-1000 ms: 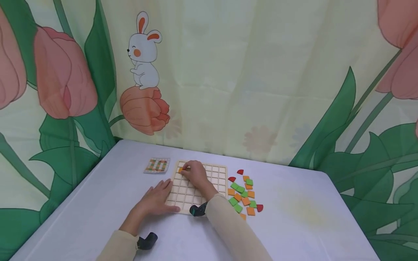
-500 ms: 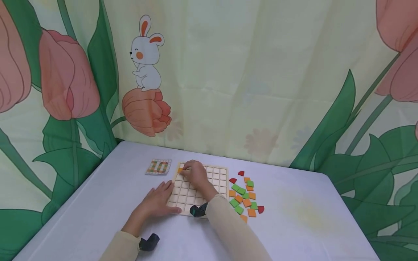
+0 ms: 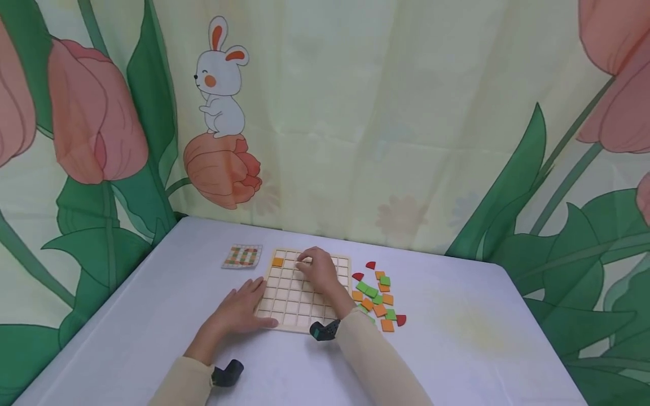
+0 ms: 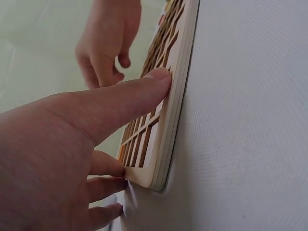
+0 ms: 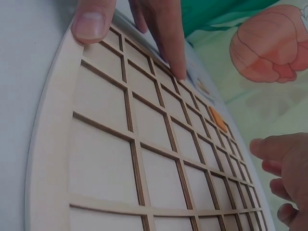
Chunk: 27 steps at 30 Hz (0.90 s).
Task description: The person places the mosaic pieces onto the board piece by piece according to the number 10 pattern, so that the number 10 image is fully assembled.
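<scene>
A square wooden grid board (image 3: 289, 329) lies on the table, with one orange square tile (image 3: 277, 262) set in a cell near its far left corner. My left hand (image 3: 241, 307) rests at the board's near left corner. Its thumb presses the front rim and its fingers stretch along the left side, as the left wrist view shows. Over the far middle of the grid hovers my right hand (image 3: 320, 272), fingers loosely bent and nothing held between them. In the right wrist view the same orange tile sits beyond the bare cells, left of the right hand's fingertips.
Right of the board lie loose tiles: several green squares (image 3: 372, 292), several orange squares (image 3: 387, 326) and red quarter-round pieces (image 3: 401, 320). A pattern card (image 3: 242, 256) with coloured squares lies left of the board. Behind the table hangs a printed curtain (image 3: 325, 141).
My right hand has let go of the orange tile, which stays in its cell, and has moved right across the board. The left hand holds its place.
</scene>
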Each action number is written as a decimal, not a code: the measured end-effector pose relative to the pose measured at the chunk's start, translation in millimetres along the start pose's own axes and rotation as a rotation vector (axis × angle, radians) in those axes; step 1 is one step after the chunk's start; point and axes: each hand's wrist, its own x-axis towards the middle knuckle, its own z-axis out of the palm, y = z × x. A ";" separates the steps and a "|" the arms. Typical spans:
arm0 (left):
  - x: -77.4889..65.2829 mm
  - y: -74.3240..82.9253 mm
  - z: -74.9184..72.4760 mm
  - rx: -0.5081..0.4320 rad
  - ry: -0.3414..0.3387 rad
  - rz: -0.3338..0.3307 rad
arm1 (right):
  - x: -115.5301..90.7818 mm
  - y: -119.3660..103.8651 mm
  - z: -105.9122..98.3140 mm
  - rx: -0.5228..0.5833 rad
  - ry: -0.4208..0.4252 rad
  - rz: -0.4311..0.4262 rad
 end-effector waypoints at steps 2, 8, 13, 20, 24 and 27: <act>1.0 -1.0 0.4 -0.002 -0.002 0.002 | -2.5 2.7 -4.0 0.000 0.002 0.003; 1.8 0.0 -2.1 0.003 -0.003 0.014 | -9.3 9.4 -13.8 -0.008 0.023 0.014; 1.3 -0.5 -4.0 0.000 -0.003 0.014 | -16.3 13.0 -19.5 0.020 0.027 0.009; 2.9 -1.3 -1.6 -0.010 -0.009 0.023 | -29.2 25.4 -32.6 0.021 0.075 0.039; 3.9 -0.1 0.5 -0.013 -0.001 0.026 | -37.2 35.3 -43.9 0.036 0.096 0.054; 4.9 1.9 1.5 -0.010 0.000 0.027 | -42.7 43.7 -53.1 0.027 0.117 0.070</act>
